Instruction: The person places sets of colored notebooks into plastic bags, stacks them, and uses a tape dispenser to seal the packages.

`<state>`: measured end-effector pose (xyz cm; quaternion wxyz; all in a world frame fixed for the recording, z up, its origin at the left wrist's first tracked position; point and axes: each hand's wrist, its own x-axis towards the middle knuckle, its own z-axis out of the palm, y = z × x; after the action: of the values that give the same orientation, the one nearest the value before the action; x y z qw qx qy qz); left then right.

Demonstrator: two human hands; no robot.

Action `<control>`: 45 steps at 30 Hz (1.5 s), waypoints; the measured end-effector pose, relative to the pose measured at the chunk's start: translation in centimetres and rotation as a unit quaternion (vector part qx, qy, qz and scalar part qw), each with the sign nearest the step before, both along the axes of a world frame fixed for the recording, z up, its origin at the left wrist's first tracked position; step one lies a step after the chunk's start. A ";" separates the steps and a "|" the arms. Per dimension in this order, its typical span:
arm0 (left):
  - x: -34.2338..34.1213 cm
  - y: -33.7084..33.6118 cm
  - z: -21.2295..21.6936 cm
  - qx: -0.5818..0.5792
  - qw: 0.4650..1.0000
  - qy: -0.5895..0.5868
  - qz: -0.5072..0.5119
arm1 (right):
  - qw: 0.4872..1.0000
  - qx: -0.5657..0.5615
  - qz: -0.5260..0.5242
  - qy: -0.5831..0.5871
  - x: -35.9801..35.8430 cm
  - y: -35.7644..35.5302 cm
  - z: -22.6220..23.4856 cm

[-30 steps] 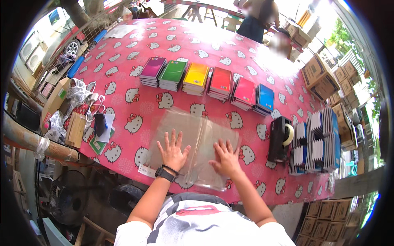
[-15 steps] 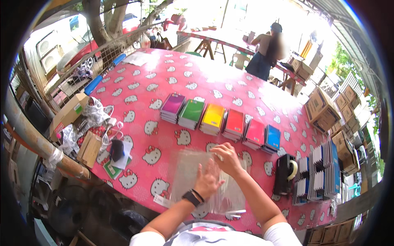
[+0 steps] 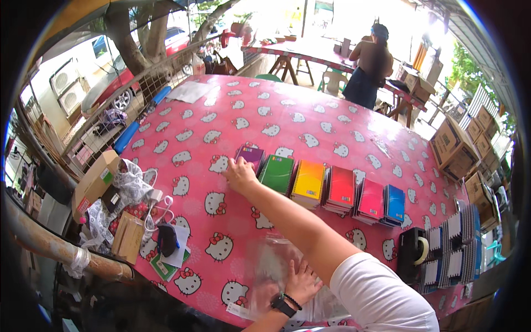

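Here, purple notebooks [image 3: 253, 155] lie at the right fingers [image 3: 241, 164] — left edge overlapped.

Open tablecloth [image 3: 251, 110] beyond the notebook row [image 3: 308, 177]; right forearm [image 3: 293, 213] across its front.

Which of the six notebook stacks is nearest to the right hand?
The purple stack, leftmost of all; the right hand is at it, the other five stacks stand farther right.

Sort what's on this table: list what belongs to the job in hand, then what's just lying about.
Job in hand, judging by the hands:
purple notebook stack, at the right hand
clear plastic sheets, under the left hand
probably the five other notebook stacks in that row
possibly the black tape dispenser

Just lying about, apparently:
small brown cardboard box
far white sheet
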<state>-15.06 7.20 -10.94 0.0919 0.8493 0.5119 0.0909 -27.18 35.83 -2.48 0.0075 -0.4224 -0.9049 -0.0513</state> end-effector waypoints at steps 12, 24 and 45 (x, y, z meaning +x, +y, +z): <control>-12.2 4.3 10.9 0.060 0.871 -0.400 0.280 | 0.859 -0.320 0.288 0.278 14.1 -8.8 9.5; -2.1 0.7 1.1 -0.207 0.835 -0.471 0.197 | 0.996 0.068 -0.042 0.025 10.4 -2.5 -0.6; -3.8 1.9 -1.4 -0.398 0.606 -0.660 0.194 | 0.883 -0.269 0.060 0.379 21.7 -8.3 9.0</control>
<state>-18.90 9.07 -12.32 0.7140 0.3189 0.4510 0.4302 -5.52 27.55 6.51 0.2395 -0.3401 -0.8358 0.3584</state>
